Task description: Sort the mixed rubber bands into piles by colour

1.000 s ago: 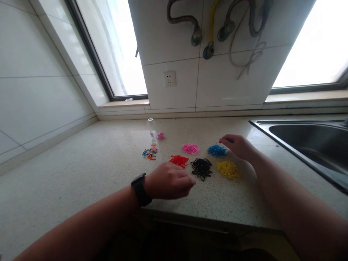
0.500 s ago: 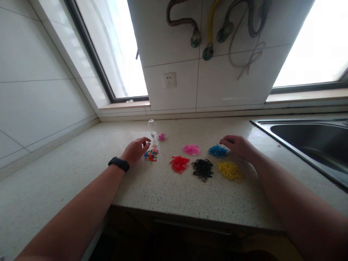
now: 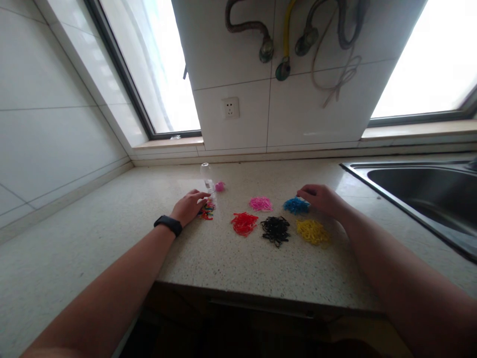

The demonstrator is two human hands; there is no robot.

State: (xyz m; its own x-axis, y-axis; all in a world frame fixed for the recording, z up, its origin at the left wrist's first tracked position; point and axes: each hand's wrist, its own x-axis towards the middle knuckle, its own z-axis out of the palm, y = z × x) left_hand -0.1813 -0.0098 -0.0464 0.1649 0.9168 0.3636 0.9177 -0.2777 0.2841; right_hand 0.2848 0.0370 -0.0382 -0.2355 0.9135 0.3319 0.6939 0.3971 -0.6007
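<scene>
My left hand (image 3: 190, 205), with a black band on its wrist, reaches over a small pile of mixed-colour rubber bands (image 3: 207, 214) and hides part of it. Its fingers are apart and slightly bent. My right hand (image 3: 317, 197) is at the back edge of a blue pile of rubber bands (image 3: 296, 205). Thumb and fingertips there are pressed together, and I cannot make out what is between them. Between the hands lie a pink pile (image 3: 261, 204), a red pile (image 3: 244, 223) and a black pile (image 3: 276, 230); a yellow pile (image 3: 313, 232) sits below my right hand.
A clear bottle (image 3: 206, 175) and a pink cap (image 3: 220, 186) lie behind the mixed pile. A steel sink (image 3: 357, 171) is set into the speckled counter (image 3: 231, 268) at the right. Behind rises a tiled wall with a socket (image 3: 230, 107) and hoses (image 3: 286, 35).
My left hand has moved slightly right, farther over the mixed pile, covering more of it. My right hand stays by the blue pile. The whole view has shifted a little.
</scene>
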